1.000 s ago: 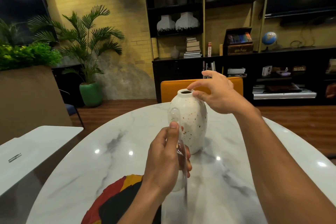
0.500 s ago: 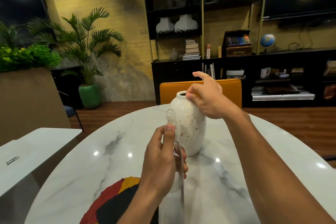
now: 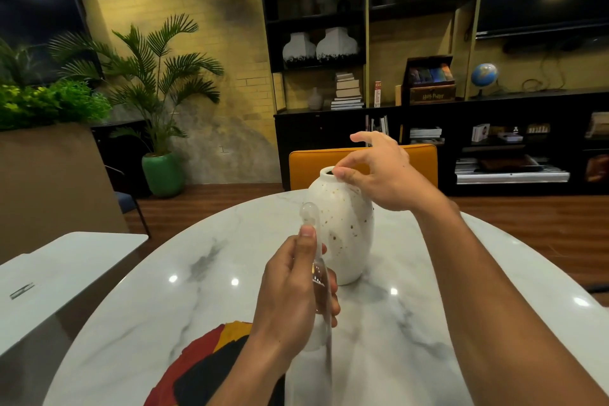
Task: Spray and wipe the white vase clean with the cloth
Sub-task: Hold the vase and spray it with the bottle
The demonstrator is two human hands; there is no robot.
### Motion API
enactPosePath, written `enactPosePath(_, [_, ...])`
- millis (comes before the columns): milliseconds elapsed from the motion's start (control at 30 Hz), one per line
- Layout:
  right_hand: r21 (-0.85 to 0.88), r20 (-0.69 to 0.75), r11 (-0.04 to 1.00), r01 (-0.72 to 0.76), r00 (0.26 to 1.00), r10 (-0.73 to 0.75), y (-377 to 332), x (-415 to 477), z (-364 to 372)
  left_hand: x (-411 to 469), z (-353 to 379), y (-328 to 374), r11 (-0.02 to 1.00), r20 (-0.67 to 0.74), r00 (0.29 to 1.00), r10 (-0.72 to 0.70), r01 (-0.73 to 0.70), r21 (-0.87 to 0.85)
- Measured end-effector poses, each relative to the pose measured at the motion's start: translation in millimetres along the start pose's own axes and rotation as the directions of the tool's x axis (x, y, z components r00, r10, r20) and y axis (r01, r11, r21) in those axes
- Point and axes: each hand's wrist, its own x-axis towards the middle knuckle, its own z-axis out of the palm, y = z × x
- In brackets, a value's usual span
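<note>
A white speckled vase (image 3: 346, 227) stands upright near the middle of the marble table (image 3: 204, 290). My right hand (image 3: 379, 178) pinches the vase's rim with thumb and finger, the other fingers spread. In front of the vase, my left hand (image 3: 293, 293) grips a clear spray bottle (image 3: 318, 277), thumb up against its neck, nozzle top level with the vase's shoulder. A red, yellow and black cloth (image 3: 204, 369) lies on the table's near edge, partly under my left forearm.
An orange chair back (image 3: 309, 165) stands just beyond the table. A second white table (image 3: 56, 277) sits at the left. Black shelving (image 3: 494, 128) with books and vases lines the far wall; potted plants (image 3: 155, 82) stand at the left.
My right hand has shifted on the vase's rim and the vase has turned slightly. My left hand keeps the spray bottle in about the same place.
</note>
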Motion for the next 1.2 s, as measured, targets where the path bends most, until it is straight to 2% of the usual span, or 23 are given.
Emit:
enactPosePath(167, [-0.017,0.075,1.0,0.017,0.997,-0.016,15,-1,-3,0,2,1,1.0,0.016,1.0,0.026,-0.026,-0.001])
enactPosePath(300, [0.034,0.05,0.999,0.035,0.998,-0.037,14,-1,3,-1,1,1,1.0,0.015,1.0,0.028,-0.028,-0.011])
enactPosePath(600, [0.011,0.02,0.997,0.083,0.996,-0.083,15,1,6,-1,1,2,0.999,0.024,0.999,0.039,-0.039,-0.028])
enactPosePath(1000, [-0.092,-0.086,0.994,0.055,0.994,-0.063,-16,0,18,0,-1,-2,0.999,-0.015,0.999,0.045,-0.045,0.005])
enactPosePath(1100, [-0.024,-0.014,0.996,0.084,0.996,-0.085,-15,-1,9,1,-1,-2,0.999,-0.018,0.999,0.037,-0.037,0.0])
enactPosePath(1200, [-0.038,0.063,0.994,0.102,0.993,-0.099,-11,-5,-1,1,-1,-1,1.0,-0.012,1.0,0.026,-0.026,0.002])
